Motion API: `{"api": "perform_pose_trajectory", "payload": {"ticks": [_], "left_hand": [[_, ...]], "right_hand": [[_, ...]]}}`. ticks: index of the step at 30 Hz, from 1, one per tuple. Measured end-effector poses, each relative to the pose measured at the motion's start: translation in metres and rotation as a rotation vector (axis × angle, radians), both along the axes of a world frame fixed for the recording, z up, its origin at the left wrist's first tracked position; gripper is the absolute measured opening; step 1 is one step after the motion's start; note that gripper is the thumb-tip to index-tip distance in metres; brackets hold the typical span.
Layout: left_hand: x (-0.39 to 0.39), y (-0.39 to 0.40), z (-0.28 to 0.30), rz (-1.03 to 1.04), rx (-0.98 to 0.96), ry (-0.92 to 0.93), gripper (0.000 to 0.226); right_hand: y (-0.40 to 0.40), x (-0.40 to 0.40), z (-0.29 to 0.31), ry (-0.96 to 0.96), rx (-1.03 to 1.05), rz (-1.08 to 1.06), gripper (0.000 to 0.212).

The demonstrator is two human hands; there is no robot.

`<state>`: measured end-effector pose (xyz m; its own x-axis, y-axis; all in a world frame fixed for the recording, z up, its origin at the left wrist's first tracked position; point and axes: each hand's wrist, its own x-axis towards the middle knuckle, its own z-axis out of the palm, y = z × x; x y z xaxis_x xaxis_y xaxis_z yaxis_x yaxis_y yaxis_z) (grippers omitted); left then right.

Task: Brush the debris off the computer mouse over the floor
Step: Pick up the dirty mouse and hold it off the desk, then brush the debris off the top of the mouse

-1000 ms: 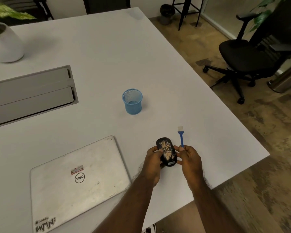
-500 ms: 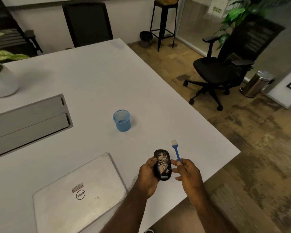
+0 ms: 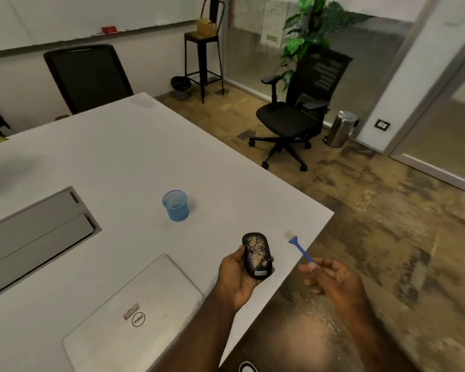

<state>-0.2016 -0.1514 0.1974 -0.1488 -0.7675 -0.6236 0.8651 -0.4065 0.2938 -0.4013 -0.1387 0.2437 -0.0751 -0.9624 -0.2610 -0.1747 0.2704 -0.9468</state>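
Holding: two items, one in each hand, above the near right corner of the table (image 3: 145,146).
Left hand (image 3: 235,280): cupping the mouse (image 3: 256,254) from below, fingers curling around its sides; palm mostly hidden under it.
Mouse: black, lying top-up and raised off the table, over the table edge beside the laptop (image 3: 134,318); small label at its near end, lettering too blurred to read.
Debris (image 3: 257,252): pale tan specks sitting scattered across the mouse's top.
Right hand (image 3: 333,280): pinching the brush (image 3: 297,244) handle between thumb and fingertips, other fingers loosely bent; blurring with motion.
Brush: blue handle, pale bristles pointing away and left; bristles smearing, hard to make out; handle's lower end hidden inside the fingers; well apart from the mouse, not touching it.
Position: right hand hanging over the floor (image 3: 387,224); brush head appearing over the table corner.
Laptop: silver, lid closed, lying flat; near edge cut off by the frame.
Cup (image 3: 175,205): blue mesh, standing upright, apart from the mouse.
Hatch (image 3: 35,232): grey panel set in the table; left part cut off.
Chair (image 3: 298,116): black, standing on the floor past the table.
Bin (image 3: 340,128): steel, standing beside the chair.
Forearms: lower parts running out of frame.
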Motion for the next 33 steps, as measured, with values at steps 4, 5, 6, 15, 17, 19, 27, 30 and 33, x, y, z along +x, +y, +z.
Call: {"api": "perform_pose_trajectory", "payload": {"ticks": [4, 5, 6, 15, 17, 19, 27, 30, 33], "left_hand": [[-0.003, 0.018, 0.016, -0.052, -0.032, 0.026, 0.046], [-0.004, 0.022, 0.019, -0.070, -0.045, 0.022, 0.047], [-0.006, 0.025, 0.020, -0.089, -0.057, 0.013, 0.048], [-0.047, 0.050, 0.025, -0.162, -0.037, -0.011, 0.047], [-0.058, 0.052, 0.025, -0.169, -0.030, -0.031, 0.046], [-0.071, 0.052, 0.024, -0.166, -0.025, -0.041, 0.046], [-0.146, 0.051, 0.041, -0.185, -0.015, -0.111, 0.044], [-0.170, 0.047, 0.045, -0.201, -0.015, -0.127, 0.046], [-0.189, 0.041, 0.048, -0.210, -0.022, -0.123, 0.046]], "right_hand": [[0.044, -0.015, 0.008, -0.036, -0.064, -0.161, 0.006], [0.053, -0.017, 0.010, -0.049, -0.077, -0.194, 0.007], [0.062, -0.020, 0.012, -0.065, -0.087, -0.222, 0.007], [0.109, -0.038, 0.032, -0.106, -0.193, -0.317, 0.008], [0.111, -0.045, 0.034, -0.079, -0.217, -0.300, 0.008], [0.112, -0.053, 0.033, -0.069, -0.231, -0.283, 0.010], [0.105, -0.107, 0.028, -0.010, -0.269, -0.231, 0.012], [0.098, -0.133, 0.023, 0.068, -0.293, -0.246, 0.015], [0.090, -0.155, 0.022, 0.071, -0.307, -0.280, 0.018]]}}
